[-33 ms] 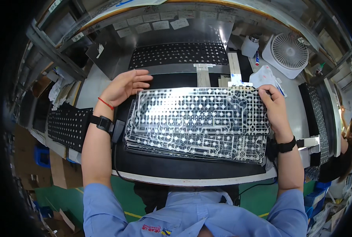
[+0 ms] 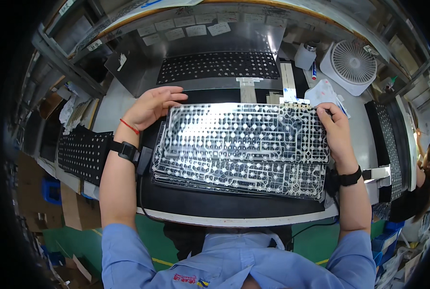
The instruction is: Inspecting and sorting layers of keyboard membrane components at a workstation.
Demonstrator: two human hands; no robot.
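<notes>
A clear plastic keyboard membrane sheet (image 2: pixel 244 132) with printed silvery traces and dots lies over a stack of similar sheets (image 2: pixel 244 183), set a little farther back than they are. My right hand (image 2: pixel 334 125) grips its far right corner, thumb on top and fingers at the edge. At the far left corner, my left hand (image 2: pixel 154 107) has its fingers stretched out; whether its thumb touches the sheet cannot be made out. A flat connector tail (image 2: pixel 288 85) reaches from the sheet's far edge onto the dark work surface behind.
Black perforated sheets lie at the back (image 2: pixel 217 66), at the left (image 2: pixel 85 154) and at the right. A white fan (image 2: pixel 352 65), a bottle (image 2: pixel 305 55) and a marker (image 2: pixel 314 71) stand at the back right. Another person (image 2: pixel 424 178) is at the far right.
The top membrane sheet has slid slightly away from me. My left hand's fingers have dropped a little and drawn closer to its corner, and my right hand keeps its grip.
</notes>
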